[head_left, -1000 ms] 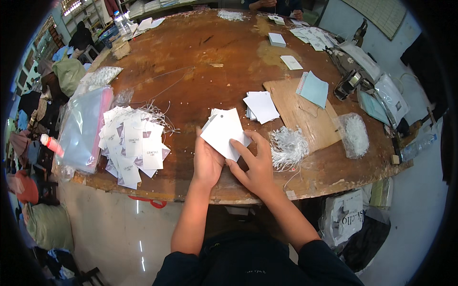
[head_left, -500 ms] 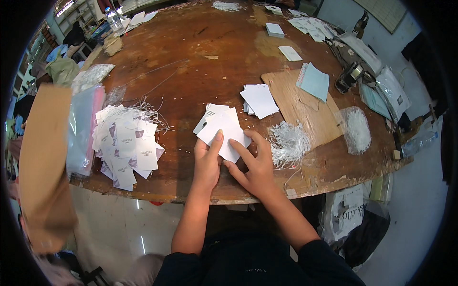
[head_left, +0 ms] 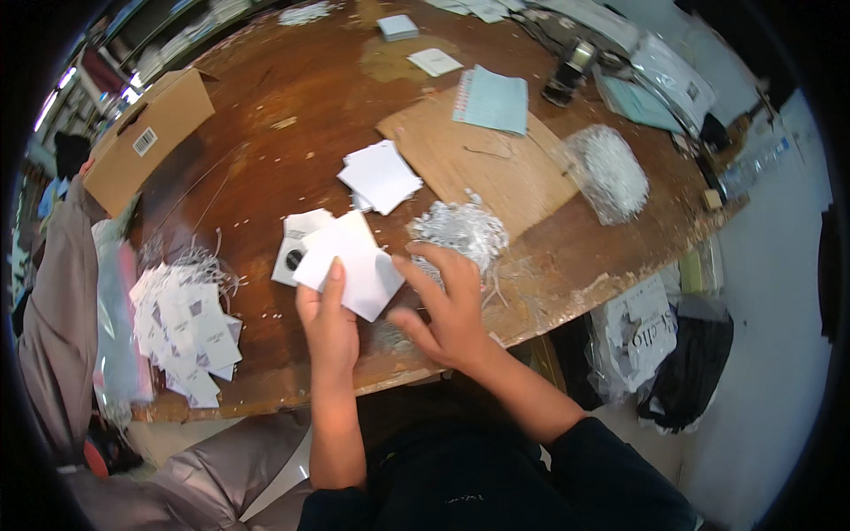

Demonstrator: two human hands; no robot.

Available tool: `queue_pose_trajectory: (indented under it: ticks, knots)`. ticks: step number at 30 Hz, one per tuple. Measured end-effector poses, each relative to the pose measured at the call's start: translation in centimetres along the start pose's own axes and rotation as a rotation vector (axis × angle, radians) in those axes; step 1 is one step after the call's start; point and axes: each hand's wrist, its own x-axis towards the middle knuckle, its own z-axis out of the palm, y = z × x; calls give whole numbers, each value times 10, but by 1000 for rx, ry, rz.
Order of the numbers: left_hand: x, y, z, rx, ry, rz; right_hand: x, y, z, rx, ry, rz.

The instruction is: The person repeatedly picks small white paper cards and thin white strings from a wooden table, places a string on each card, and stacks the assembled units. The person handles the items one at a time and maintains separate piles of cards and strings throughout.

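Note:
My left hand (head_left: 332, 310) pinches blank white cards (head_left: 354, 265), thumb on top and fingers underneath. To the right of the cards is my right hand (head_left: 445, 310), its thumb and fingers spread, with nothing seen in it. Beyond its fingertips lies a tangle of white strings (head_left: 460, 232). Partly covered by the held cards, a few printed cards (head_left: 290, 252) rest on the table, one with a black round mark. Farther back sits a loose stack of blank white cards (head_left: 385, 177). At the left are piled printed tags (head_left: 190, 332) with strings attached.
A person in grey trousers (head_left: 62, 301) stands at the left, by a cardboard box (head_left: 155, 142). Farther back on the wooden table (head_left: 283, 80) lie a brown board (head_left: 531, 177), a pale blue notebook (head_left: 492, 99), a bag of white strings (head_left: 611, 173) and a black device (head_left: 568, 73).
My view has turned, so the table's things sit farther left. My right hand has come off the cards, fingers spread. The cardboard box has moved to the far left, and a person now shows beside it.

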Motion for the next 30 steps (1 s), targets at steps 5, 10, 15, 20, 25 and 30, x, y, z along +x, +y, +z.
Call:
queue_pose_trajectory:
  ticks: [5,10,15,20,25,30]
  knots:
    - [1,-4,23,42,-16,-19,10,46,-22,-274,136,210]
    - [-2,-13,45,48,-66,-44,10,67,-28,-275,81,274]
    - [-5,-18,54,70,-66,-65,7,68,-31,-222,41,347]
    - [-6,-21,56,77,-46,-87,10,70,-35,-183,27,361]
    - [-6,-27,55,89,-59,-107,8,76,-35,-167,43,398]
    - [-3,-32,54,135,-85,-112,4,81,-33,-76,86,395]
